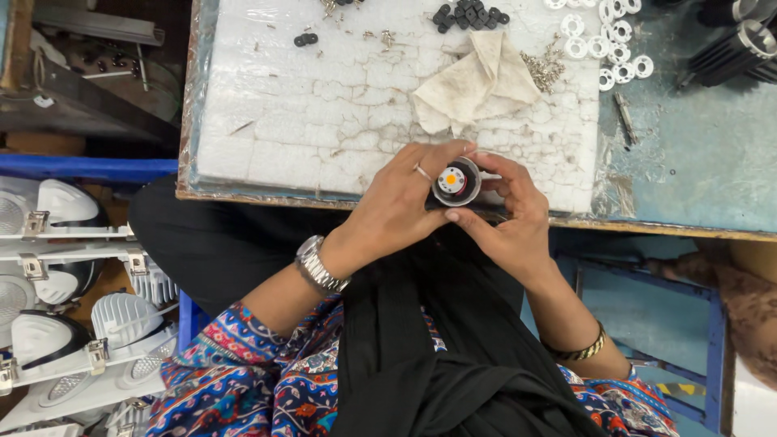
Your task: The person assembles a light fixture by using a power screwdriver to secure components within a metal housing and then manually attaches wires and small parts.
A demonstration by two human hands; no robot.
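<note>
Lamp housing (456, 181) in both hands' grip

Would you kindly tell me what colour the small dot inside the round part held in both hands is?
Orange, on a white disc; the head view shows the dot clearly.

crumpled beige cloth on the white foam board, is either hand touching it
No, the crumpled beige cloth lies apart on the white foam board, while both hands, left hand and right hand, hold a small round lamp part.
</note>
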